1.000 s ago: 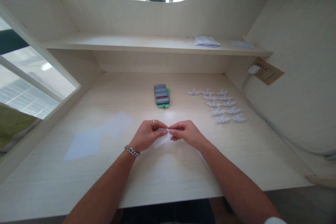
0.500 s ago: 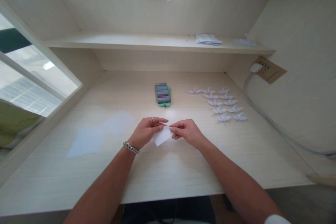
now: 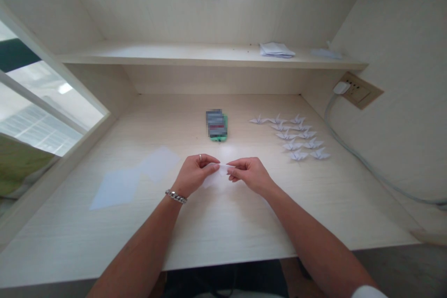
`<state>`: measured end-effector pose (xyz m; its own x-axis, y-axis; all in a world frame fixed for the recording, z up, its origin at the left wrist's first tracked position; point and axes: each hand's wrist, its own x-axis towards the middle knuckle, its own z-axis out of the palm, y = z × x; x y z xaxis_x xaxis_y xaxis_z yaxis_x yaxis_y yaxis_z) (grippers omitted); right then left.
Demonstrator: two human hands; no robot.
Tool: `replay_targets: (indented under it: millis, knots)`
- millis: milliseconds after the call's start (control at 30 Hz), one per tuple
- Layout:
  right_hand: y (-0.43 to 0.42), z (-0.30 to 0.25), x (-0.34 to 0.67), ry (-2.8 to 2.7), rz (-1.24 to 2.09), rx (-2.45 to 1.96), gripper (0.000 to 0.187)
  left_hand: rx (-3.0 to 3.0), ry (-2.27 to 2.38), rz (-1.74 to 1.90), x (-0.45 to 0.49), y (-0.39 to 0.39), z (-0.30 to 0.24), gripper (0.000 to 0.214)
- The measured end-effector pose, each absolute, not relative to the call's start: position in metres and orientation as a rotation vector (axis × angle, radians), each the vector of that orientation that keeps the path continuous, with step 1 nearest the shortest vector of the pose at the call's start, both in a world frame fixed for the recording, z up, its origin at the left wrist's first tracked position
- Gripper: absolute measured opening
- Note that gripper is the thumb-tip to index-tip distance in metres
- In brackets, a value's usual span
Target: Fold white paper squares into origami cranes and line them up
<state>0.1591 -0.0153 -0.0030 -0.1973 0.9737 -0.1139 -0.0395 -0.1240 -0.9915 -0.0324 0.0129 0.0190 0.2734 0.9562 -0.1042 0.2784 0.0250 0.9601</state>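
Both my hands meet over the middle of the pale wooden desk (image 3: pixel 223 223) and pinch one small piece of white paper (image 3: pixel 217 172) between them. My left hand (image 3: pixel 193 174), with a ring and a chain bracelet, grips the paper's left side with curled fingers. Its right end is pinched by my right hand (image 3: pixel 249 174). The paper is partly folded and partly hidden by my fingers. Several finished white paper cranes (image 3: pixel 296 137) lie in rows to the right.
Two flat white paper sheets (image 3: pixel 134 177) lie left of my hands. A green phone (image 3: pixel 217 125) rests behind them. A shelf holds a paper stack (image 3: pixel 276 50). A white cable (image 3: pixel 363 160) runs from a wall socket (image 3: pixel 356 89) along the right wall.
The paper, showing as a wider flap half a second ago, is now folded narrower between my fingertips. My hands have stayed in nearly the same spot.
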Motion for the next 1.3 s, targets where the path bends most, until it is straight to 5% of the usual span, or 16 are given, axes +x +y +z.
replay_targets:
  millis: [967,1300]
  knots:
    - [-0.015,0.0,0.161,-1.101,1.679,-1.218,0.046,1.631,1.244,0.638,-0.031,0.015,0.016,0.025]
    - [-0.017,-0.006,0.151,-1.295,1.53,-1.346,0.02,1.826,1.288,0.499,-0.029,0.015,0.017,0.026]
